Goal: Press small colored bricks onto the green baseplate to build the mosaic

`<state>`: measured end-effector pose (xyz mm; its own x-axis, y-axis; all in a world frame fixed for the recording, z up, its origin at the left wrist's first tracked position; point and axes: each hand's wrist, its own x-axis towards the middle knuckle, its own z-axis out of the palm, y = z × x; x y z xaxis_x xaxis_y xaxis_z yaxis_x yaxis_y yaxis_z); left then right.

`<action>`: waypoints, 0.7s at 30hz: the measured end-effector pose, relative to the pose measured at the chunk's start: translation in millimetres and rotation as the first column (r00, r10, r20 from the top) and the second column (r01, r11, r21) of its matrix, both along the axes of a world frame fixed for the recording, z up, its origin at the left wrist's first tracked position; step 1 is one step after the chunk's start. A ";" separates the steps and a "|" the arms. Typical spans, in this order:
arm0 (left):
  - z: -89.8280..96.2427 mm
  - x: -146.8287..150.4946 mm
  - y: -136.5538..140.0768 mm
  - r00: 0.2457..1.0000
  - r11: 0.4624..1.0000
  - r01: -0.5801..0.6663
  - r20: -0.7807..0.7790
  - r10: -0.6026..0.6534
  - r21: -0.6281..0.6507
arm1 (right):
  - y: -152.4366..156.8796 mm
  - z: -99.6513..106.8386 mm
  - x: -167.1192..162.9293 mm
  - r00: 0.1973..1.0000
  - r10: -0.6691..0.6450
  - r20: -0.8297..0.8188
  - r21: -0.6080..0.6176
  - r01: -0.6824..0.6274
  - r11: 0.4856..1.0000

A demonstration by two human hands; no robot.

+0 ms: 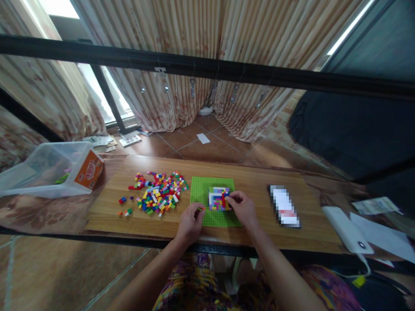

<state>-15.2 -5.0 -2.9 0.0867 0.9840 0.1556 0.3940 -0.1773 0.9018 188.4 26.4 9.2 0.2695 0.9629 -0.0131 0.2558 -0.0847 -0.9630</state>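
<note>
A green studded baseplate [197, 188] lies on the wooden table, bearing a low block of multicoloured building bricks [218, 199] with white, red, purple and blue pieces. My right hand [244, 208] is closed, thumb and finger pinching a small dark building brick at the built block's right edge. Over the baseplate's front left corner, my left hand [190, 222] has its fingers closed around a small reddish brick [201, 208], mostly hidden by the fingertips. To the left of the baseplate spreads a pile of loose bricks [160, 192] in many colours.
A clear plastic box [55, 190] with an orange label stands beyond the table's left end. On the right of the table [253, 183] lies a phone [285, 206]. A white device with a cable [346, 229] and papers sit farther right. A black bar [207, 67] crosses beyond the table.
</note>
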 end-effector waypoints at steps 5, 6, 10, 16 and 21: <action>-2.9 -0.9 0.0 0.996 0.999 0.005 0.087 -0.001 -0.043 | -7.2 2.1 -2.1 0.995 -0.049 0.085 0.033 0.047 0.998; -3.6 -1.0 -0.1 0.996 0.999 0.007 0.092 -0.003 -0.041 | -10.9 3.3 -4.5 0.988 -0.075 0.134 0.071 0.066 0.995; -4.4 -0.7 -0.7 0.994 0.999 0.017 0.109 -0.014 -0.027 | -30.0 9.8 -26.7 0.959 -0.023 0.283 0.220 -0.041 0.975; -2.2 -1.0 -2.1 0.989 0.999 0.034 0.144 -0.036 0.016 | -45.1 15.1 -69.7 0.888 0.183 0.423 0.154 -0.269 0.951; -6.0 -1.4 -3.6 0.979 0.996 0.050 0.194 -0.062 0.070 | -41.3 13.5 -79.8 0.878 0.149 0.454 0.099 -0.216 0.971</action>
